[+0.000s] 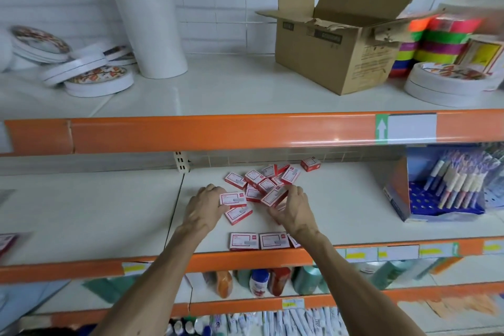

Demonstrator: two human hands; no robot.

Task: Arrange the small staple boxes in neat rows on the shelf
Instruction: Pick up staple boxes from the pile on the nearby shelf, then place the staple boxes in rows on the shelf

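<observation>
Several small red-and-white staple boxes lie in a loose pile (261, 181) on the white middle shelf (341, 199). My left hand (203, 209) grips one box (233, 198) at the pile's near left. My right hand (293, 211) pinches another box (274, 196), tilted, at the pile's near right. One more box (237, 214) lies flat between my hands. Near the shelf's front edge, two boxes (259, 240) sit side by side in a row, and a third beside them is partly hidden under my right wrist. A lone box (310, 164) sits at the back.
A blue display box of pens (441, 194) stands to the right on the same shelf. The shelf above has an open cardboard carton (335, 57), tape rolls (90, 73) and a white paper roll (152, 24). Orange shelf edges (245, 131) run above and below.
</observation>
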